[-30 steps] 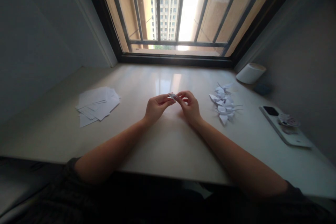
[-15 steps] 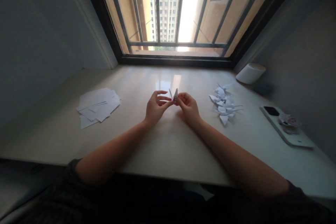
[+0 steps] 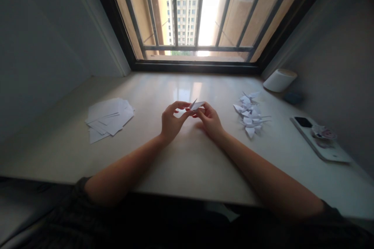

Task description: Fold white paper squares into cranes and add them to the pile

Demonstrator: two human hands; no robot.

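Observation:
A small folded white paper piece [image 3: 196, 105] is held just above the middle of the pale table [image 3: 187, 159]. My left hand [image 3: 172, 120] pinches its left end with thumb and fingertips. My right hand [image 3: 209, 118] grips its right side with curled fingers. Both hands meet at the paper, wrists resting low over the tabletop.
A loose stack of white paper sheets [image 3: 108, 118] lies at the left. A heap of several folded paper figures [image 3: 250, 116] sits at the right. Further right are a phone [image 3: 320, 142] with a small wrapper on it and a white roll [image 3: 279, 80]. A barred window [image 3: 201, 15] is behind.
The folded paper stood upright between the fingers half a second ago; now it is turned flatter, pointing right. My left fingers closed on it again. Both hands stayed in place.

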